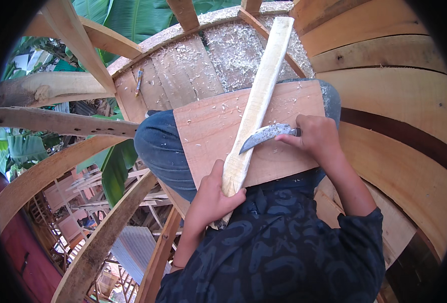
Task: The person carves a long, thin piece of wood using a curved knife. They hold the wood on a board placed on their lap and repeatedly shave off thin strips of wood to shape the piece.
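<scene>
A long pale strip of wood [256,103] slants across my lap, its narrowed near end close to my belly. My left hand [214,198] is wrapped round that near end. In my right hand [315,136] is a knife with a curved, worn grey blade [265,135]; my fingers close on its dark handle, and the thumb lies along the blade's base. The blade's tip rests at the right part of the strip, just above the narrowed section. Beneath the strip, a flat reddish wooden board [289,101] lies over my thighs.
Wood shavings [233,45] cover the plank floor [175,70] ahead of me. A small marker-like stick [139,81] lies at the left. Curved timber ribs [67,91] stand on the left, with banana leaves [137,20] beyond. Planked boards [385,86] form a wall on the right.
</scene>
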